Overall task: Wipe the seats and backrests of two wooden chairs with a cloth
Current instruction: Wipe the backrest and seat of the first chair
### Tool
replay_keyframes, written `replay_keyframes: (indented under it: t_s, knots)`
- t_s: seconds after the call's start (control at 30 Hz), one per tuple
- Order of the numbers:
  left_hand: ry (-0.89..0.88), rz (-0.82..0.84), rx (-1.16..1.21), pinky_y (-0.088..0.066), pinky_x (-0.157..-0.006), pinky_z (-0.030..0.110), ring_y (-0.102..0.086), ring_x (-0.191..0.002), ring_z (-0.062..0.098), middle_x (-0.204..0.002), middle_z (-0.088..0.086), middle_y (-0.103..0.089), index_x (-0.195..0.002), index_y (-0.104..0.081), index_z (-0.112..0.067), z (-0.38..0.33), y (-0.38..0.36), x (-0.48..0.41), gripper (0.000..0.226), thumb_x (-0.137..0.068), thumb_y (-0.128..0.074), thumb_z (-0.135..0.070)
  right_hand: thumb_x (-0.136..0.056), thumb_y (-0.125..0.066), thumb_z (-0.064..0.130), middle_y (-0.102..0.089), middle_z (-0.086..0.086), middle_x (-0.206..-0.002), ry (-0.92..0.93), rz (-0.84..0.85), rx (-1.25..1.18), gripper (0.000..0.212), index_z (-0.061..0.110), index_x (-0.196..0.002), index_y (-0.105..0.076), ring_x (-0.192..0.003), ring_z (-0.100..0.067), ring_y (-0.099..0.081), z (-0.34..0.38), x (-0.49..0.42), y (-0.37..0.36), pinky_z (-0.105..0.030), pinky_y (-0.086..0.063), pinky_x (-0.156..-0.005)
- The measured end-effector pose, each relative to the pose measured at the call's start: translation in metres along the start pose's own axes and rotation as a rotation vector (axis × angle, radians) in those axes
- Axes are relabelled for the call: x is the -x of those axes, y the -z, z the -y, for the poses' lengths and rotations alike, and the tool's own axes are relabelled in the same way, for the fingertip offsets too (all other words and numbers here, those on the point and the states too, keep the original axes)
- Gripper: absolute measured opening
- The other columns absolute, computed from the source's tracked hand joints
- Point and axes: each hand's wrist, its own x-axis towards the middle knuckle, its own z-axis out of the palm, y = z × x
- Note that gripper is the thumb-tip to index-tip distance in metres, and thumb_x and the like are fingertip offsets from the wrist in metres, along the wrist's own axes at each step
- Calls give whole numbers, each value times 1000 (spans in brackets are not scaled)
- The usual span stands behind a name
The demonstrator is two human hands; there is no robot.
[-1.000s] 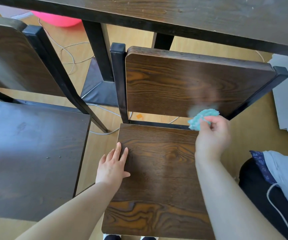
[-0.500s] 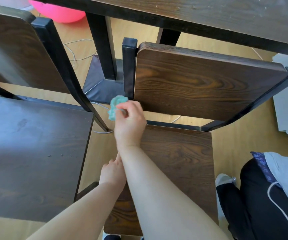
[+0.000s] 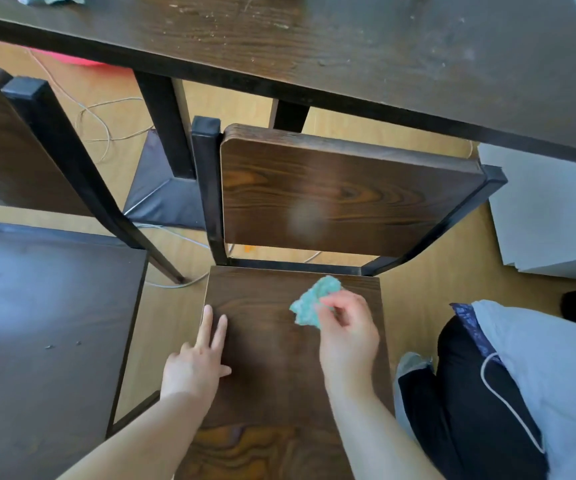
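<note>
Teal cloth [image 3: 309, 304] pinched by right hand [image 3: 347, 336] over seat [image 3: 269, 306]; left hand [image 3: 194, 368] flat on it.

Right hand [image 3: 347, 336] pinching teal cloth [image 3: 312, 304] on chair seat [image 3: 269, 341], left hand [image 3: 194, 367] flat beside

Both bare forearms reach forward. The left hand [image 3: 194, 367] lies flat, fingers straight. The right hand [image 3: 347, 336] pinches a crumpled teal cloth [image 3: 314, 303] in curled fingers.

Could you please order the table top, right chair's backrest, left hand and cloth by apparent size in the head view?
Largest to smallest:
table top
backrest
left hand
cloth, partly hidden by the right hand
</note>
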Motion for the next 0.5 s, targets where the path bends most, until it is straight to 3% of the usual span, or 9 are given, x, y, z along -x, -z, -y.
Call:
replay_keyframes:
  t_s: [0.07,0.17,0.23,0.37,0.5]
  knots:
    - [6,-36,-10,-50,-75,27,-58,-110,20,-162,4,36,-157,21,-27,2,-7,-2,94,-99,-48,-56,-83,-70,2,-65,14,-99,31,-160,15,28,30,-78,-66,-100,-11,-64,-7,-38,51,-48,-54,-89]
    - [-13,-6,-80,-50,-74,25,-57,-111,19,-162,4,34,-157,21,-26,2,-13,-7,94,-99,-47,-56,-82,-68,-1,-61,18,-98,316,-322,119,20,18,-85,-68,-102,-14,-63,19,-91,106,-49,-53,-87]
    - [-9,2,-80,-50,-75,24,-57,-112,18,-163,4,33,-157,21,-27,2,-10,-7,93,-99,-46,-57,-85,-67,5,-60,15,-102,530,-375,176,4,6,-88,-69,-103,-13,-62,46,-119,128,-41,-55,-85]
    - [-14,-16,-88,-52,-81,25,-55,-118,18,-164,4,32,-157,21,-26,0,-11,-10,93,-99,-46,-57,-91,-61,17,-67,-12,-108,761,-334,362,20,0,-97,-68,-105,-16,-61,92,-151,142,-5,-41,-88]
    - [-7,-15,-114,-54,-83,26,-56,-118,18,-164,4,30,-158,19,-26,0,-11,-8,93,-98,-45,-59,-94,-60,13,-69,-12,-109,903,-270,475,15,3,-101,-69,-105,-26,-63,90,-163,140,-6,-39,-90]
